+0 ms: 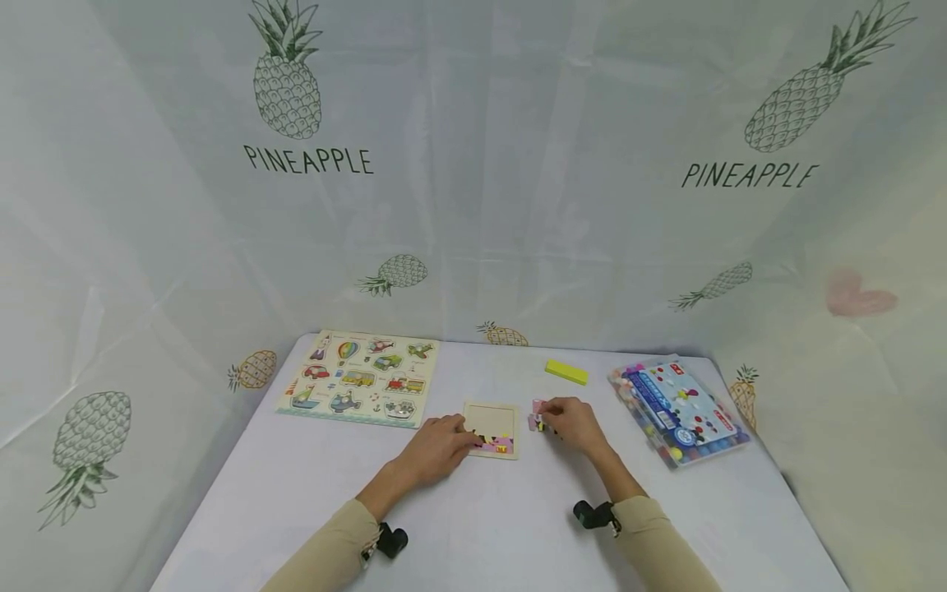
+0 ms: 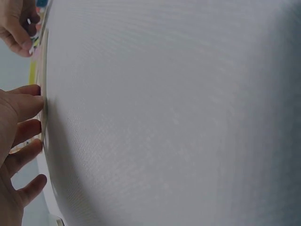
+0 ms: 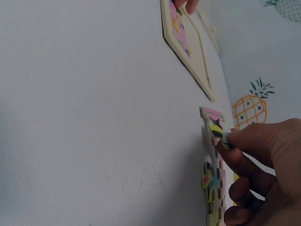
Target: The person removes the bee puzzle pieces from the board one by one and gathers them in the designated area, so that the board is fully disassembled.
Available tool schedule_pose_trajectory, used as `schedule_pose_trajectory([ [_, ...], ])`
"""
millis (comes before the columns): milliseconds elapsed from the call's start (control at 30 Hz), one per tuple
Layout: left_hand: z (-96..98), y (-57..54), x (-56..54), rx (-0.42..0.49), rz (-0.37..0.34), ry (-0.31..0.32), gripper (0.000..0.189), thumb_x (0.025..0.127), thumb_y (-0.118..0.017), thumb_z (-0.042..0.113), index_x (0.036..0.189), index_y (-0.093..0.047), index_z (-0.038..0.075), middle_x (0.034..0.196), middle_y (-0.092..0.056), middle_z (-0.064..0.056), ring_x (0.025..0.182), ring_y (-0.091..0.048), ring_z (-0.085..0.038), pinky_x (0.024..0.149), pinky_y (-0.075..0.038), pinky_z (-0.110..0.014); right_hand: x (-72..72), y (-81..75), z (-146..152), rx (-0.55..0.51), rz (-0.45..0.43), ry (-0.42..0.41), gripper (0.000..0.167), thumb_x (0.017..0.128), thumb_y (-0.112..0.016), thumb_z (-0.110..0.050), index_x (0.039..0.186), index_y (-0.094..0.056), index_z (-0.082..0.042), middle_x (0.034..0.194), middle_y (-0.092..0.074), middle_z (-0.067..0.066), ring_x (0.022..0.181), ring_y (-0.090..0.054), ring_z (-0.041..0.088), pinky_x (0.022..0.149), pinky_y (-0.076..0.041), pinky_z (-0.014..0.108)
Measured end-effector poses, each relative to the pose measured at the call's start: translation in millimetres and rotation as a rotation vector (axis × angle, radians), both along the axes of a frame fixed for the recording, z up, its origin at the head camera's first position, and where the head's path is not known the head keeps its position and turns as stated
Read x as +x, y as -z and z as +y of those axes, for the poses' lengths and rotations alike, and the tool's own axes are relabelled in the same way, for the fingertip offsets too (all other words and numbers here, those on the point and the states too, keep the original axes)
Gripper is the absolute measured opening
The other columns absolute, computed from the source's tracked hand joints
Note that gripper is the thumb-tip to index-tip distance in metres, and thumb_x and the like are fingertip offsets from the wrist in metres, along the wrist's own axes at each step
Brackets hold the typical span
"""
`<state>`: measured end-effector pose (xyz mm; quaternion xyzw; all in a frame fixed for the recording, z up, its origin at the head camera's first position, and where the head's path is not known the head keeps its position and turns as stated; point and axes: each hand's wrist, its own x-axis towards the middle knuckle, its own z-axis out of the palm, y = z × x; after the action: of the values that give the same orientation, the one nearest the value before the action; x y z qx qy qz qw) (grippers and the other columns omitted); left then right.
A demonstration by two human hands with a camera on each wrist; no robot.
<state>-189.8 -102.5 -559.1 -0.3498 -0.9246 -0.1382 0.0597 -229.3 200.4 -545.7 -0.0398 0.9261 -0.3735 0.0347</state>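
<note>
A small square wooden puzzle board (image 1: 491, 417) lies on the table, with colourful pieces (image 1: 503, 445) set along its near side. My left hand (image 1: 438, 450) rests at the board's left edge, its fingers fairly straight and touching the rim and the pieces. Thumb and forefinger of my right hand (image 1: 575, 423) pinch a puzzle piece (image 3: 217, 131) with yellow and black on it, just right of the board. Several loose pieces (image 3: 210, 182) lie below and around those fingers, partly hidden by the hand in the head view.
At the back left lies a larger picture board (image 1: 385, 374) with vehicles. A yellow block (image 1: 566, 372) sits behind my right hand. On the right is a clear plastic case (image 1: 684, 411) of colourful items. A white pineapple-print cloth (image 1: 503, 205) hangs behind the table.
</note>
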Motion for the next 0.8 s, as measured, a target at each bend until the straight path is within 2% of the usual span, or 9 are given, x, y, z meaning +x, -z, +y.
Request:
schedule_pose_trajectory([
  [200,-0.1,-0.2,0.8,0.014,0.030,0.020,0.024,0.097,-0.066,0.021,0.119,-0.074,0.028,0.100,-0.058,0.006,0.091,-0.055,-0.009,0.089,-0.047,-0.043,-0.3,3.5,5.2,0.032,0.008,-0.004,0.011,0.094,-0.069,-0.016,0.099,-0.078,-0.011,0.090,-0.072,0.001,0.065,-0.057,0.013,0.057,-0.047,0.029],
  [800,-0.4,-0.1,0.7,0.003,0.020,0.007,0.024,0.097,-0.067,0.022,0.118,-0.074,0.029,0.102,-0.058,0.006,0.094,-0.055,-0.010,0.091,-0.047,-0.043,0.1,4.7,6.3,0.069,0.007,-0.012,0.007,0.092,-0.072,-0.014,0.095,-0.078,-0.012,0.090,-0.070,0.002,0.063,-0.056,0.013,0.056,-0.045,0.029],
])
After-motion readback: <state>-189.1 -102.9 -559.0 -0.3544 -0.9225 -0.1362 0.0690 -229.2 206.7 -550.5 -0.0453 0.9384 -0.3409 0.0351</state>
